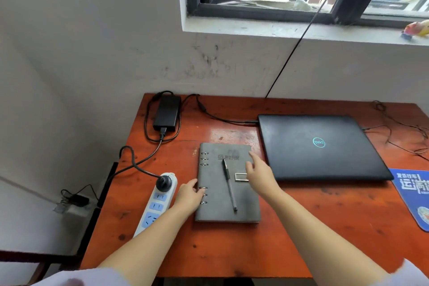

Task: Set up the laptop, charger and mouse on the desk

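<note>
A closed black laptop (320, 146) lies on the right half of the red-brown desk (301, 227). Its charger brick (167, 111) sits at the back left corner, with one cable running into the laptop's left side and the other plugged into a white power strip (155, 204). A grey ring-bound notebook (218, 195) with a pen (229, 186) on top lies in the middle. My left hand (189, 197) touches the notebook's left edge by the rings. My right hand (260, 173) rests open on its right edge, next to the laptop. No mouse is visible.
A blue mouse pad (413, 195) lies at the desk's right edge. Thin loose wires (399, 132) trail over the back right corner. A black cable (299, 42) runs from the window down behind the desk. The wall stands close behind and to the left.
</note>
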Available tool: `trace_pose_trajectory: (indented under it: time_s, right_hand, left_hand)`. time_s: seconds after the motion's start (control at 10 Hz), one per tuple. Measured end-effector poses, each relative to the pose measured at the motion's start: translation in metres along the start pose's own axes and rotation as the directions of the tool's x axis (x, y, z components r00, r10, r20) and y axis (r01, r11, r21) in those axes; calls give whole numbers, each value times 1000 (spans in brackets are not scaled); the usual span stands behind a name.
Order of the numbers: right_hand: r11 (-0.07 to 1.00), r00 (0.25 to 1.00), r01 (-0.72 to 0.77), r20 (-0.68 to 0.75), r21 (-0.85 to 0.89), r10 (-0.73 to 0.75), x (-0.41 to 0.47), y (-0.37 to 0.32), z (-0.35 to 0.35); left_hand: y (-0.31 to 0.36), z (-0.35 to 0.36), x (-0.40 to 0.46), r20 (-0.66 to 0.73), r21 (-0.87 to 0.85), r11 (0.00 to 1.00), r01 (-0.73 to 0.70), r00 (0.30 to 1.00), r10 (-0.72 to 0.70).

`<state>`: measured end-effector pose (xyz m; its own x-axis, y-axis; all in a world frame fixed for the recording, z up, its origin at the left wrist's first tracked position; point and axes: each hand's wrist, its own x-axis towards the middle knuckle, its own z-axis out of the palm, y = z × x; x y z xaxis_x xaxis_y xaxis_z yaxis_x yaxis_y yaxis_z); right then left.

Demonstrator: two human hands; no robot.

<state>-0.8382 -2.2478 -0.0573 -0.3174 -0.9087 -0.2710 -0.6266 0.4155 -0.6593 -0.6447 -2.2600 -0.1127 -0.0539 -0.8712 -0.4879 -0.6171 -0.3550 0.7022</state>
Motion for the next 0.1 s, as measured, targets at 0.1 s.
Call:
trace_pose_trajectory:
  time_s: [0.1]
  right_hand:
    - [976,997,-57,55,209,47,-7,1,-69]
  left_hand:
    - [-14,-8,-30,40,7,999,-36,999,36]
